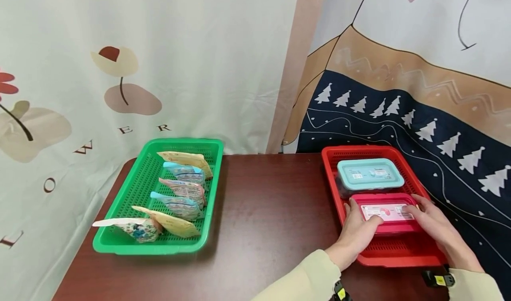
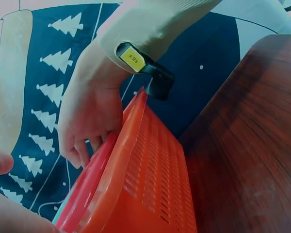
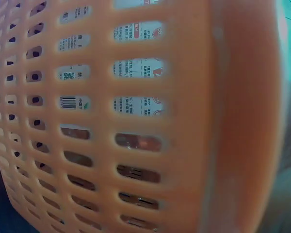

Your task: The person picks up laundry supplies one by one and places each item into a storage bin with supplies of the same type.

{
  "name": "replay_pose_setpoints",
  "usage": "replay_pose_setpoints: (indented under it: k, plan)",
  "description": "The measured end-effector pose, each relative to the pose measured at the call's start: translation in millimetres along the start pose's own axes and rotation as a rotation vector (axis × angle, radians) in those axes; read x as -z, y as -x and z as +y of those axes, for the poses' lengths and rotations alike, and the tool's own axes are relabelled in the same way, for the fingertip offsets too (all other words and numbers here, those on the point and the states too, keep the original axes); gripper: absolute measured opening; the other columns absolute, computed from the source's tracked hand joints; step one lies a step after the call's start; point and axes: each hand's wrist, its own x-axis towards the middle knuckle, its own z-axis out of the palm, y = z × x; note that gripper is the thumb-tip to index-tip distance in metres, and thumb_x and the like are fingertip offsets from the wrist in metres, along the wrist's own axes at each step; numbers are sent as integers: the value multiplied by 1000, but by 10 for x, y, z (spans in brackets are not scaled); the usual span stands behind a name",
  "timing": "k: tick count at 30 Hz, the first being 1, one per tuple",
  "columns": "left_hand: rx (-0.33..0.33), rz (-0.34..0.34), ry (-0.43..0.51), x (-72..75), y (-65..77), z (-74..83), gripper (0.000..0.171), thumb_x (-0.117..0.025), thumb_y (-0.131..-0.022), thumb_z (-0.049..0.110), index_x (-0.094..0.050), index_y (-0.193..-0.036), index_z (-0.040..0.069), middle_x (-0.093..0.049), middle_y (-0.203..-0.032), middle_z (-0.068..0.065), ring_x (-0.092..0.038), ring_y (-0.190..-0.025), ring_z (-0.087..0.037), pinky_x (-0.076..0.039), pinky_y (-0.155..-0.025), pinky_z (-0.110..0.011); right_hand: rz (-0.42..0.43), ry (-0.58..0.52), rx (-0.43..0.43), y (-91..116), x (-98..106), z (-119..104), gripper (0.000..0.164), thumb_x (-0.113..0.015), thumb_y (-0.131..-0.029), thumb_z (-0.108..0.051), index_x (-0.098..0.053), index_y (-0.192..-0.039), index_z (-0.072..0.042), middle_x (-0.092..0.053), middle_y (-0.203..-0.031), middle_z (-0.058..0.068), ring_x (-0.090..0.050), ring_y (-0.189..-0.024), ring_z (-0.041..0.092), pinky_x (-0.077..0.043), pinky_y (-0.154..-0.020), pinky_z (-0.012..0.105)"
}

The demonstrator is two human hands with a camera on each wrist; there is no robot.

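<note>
A food container with a pink lid and a white and pink label sits inside a red slotted basket at the right. My left hand grips its left end, the thumb over the lid. At the opposite end my right hand holds it, thumb on the lid too. Behind it in the basket is a container with a light blue lid. The left wrist view catches the right hand reaching over the rim. In the right wrist view the basket wall fills most of the picture, printed labels showing through its slots.
A green basket stands at the left with several upright packets in a row. Both baskets are on a dark brown table. Printed curtains hang behind the table and along its sides.
</note>
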Motion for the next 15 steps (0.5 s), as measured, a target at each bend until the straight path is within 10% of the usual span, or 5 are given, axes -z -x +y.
replay_pose_setpoints:
  k: [15]
  plan:
    - [-223,-100,-155,238,173,173,85,-69,-89,31,-29,-164,25,-27,-166,14,-33,-146,-8,-36,-118,-37,121,155,53,154,-1,-154,78,-39,-110,-37,-6,-155,17,-24,-145,49,-35,-118,60,-37,-97,78]
